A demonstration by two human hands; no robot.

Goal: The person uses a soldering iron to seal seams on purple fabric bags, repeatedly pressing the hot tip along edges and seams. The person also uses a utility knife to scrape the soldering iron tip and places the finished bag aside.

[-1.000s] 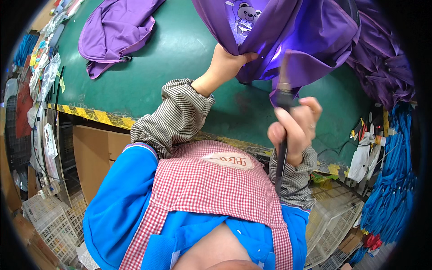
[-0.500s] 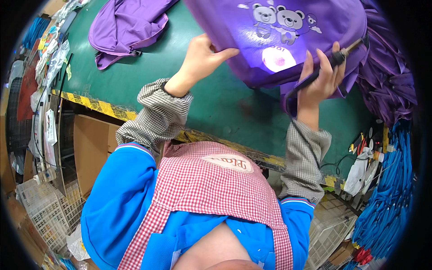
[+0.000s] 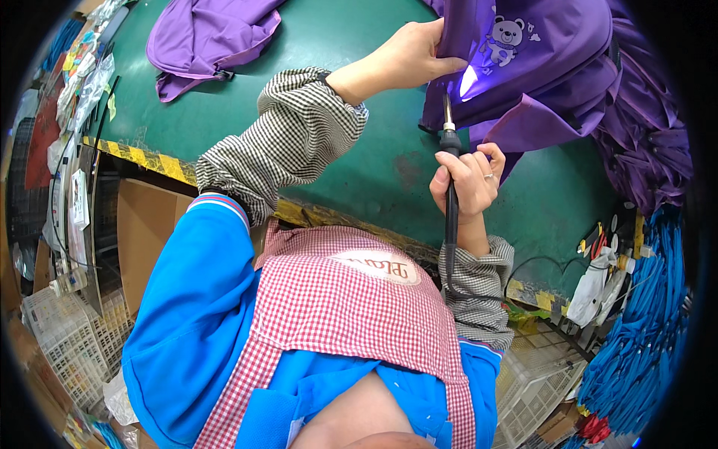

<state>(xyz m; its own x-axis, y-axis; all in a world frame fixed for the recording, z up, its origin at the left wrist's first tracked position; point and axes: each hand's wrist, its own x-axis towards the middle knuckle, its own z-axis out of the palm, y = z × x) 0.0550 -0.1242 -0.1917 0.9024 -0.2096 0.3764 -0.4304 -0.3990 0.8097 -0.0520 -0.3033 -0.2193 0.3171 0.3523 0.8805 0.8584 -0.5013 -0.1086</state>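
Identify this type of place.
Probably a bag-making workshop: purple fabric heaped at a green worktable, a soldering-iron-like tool in the right hand, blue cords bundled alongside.

Table (image 3: 374, 183): green top, dark stain (image 3: 407, 168), yellow-and-black tape (image 3: 161, 165) along near edge. Landmark: bear-print bag (image 3: 550, 56); how far it rests on top, unclear. Left of bag, well apart: second purple bag (image 3: 213, 41), lying slack. Right, touching: purple heap (image 3: 647, 142). Nearer edge, right of bag: black cable (image 3: 550, 260), small tools (image 3: 600, 241).
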